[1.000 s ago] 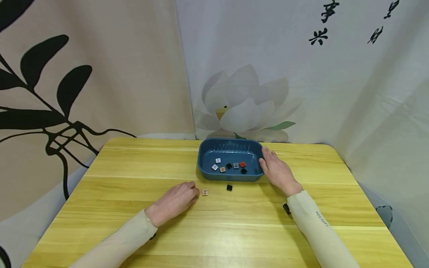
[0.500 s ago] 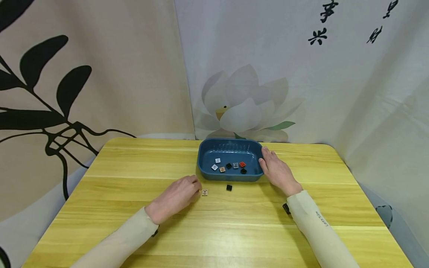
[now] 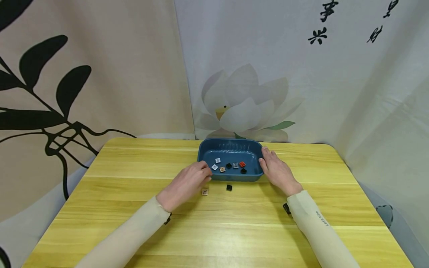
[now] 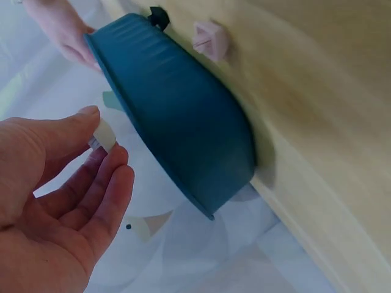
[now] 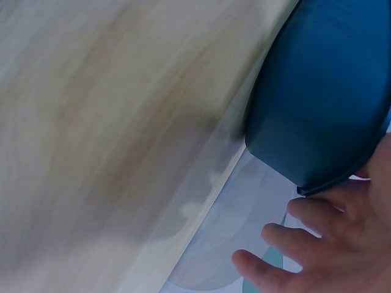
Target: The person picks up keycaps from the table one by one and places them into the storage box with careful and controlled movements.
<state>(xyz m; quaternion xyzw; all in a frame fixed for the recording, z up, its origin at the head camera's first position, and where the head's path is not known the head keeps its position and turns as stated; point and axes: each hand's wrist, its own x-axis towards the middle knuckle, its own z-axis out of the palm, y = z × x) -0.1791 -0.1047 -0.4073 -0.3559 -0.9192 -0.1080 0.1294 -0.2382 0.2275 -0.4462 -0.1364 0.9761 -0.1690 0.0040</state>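
In the left wrist view my left hand (image 4: 67, 183) pinches a small pale keycap (image 4: 105, 134) between thumb and fingertips. From the head view, this hand is at the front left corner of a blue dish (image 3: 234, 178), and its fingers hide the keycap. My right hand (image 3: 277, 172) rests against the dish's right rim. In the right wrist view its fingers (image 5: 299, 244) are spread and extended, the thumb mostly hidden. On the table before the dish lie a light keycap (image 3: 205, 192), pinkish in the left wrist view, and a black keycap (image 3: 229, 188).
Several keycaps lie inside the dish, among them a red keycap (image 3: 242, 164), a white keycap (image 3: 218, 160) and an orange-topped keycap (image 3: 222, 169). The dish stands near the back edge of the wooden table (image 3: 241, 230). A printed curtain (image 3: 151, 74) hangs behind.
My left hand has moved right and away from me, from the table beside the light keycap up to the dish's front left corner. The right hand and dish have stayed put.
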